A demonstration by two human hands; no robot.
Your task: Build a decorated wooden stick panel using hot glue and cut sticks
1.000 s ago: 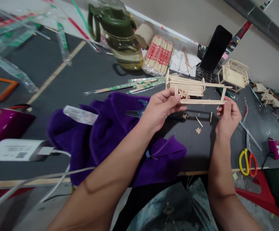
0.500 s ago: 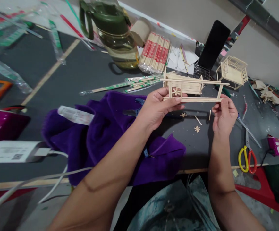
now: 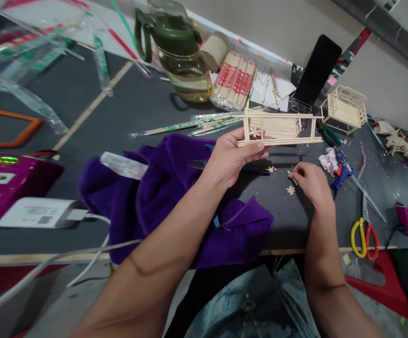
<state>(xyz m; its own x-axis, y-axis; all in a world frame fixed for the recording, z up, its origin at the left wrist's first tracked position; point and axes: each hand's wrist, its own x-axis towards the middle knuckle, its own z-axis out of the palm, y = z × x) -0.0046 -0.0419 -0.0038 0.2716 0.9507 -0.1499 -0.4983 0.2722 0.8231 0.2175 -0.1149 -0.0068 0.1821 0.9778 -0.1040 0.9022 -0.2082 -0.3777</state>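
Pinching a stick model (image 3: 288, 141) with your left hand (image 3: 230, 162), upper right of centre in the frame, your right hand (image 3: 312, 184) pinching a short stick (image 3: 289, 172), flower-shaped piece (image 3: 290, 190) nearby on the worktop (image 3: 288, 220).

The stick frame (image 3: 288, 141) is pale beige, the cloth (image 3: 165, 192) purple (its label (image 3: 124, 165) white)

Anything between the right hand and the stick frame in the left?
Nothing visible: the gap between the right hand and the stick frame looks open. The left hand grips the frame's left end; the blue glue gun lies off to the right.
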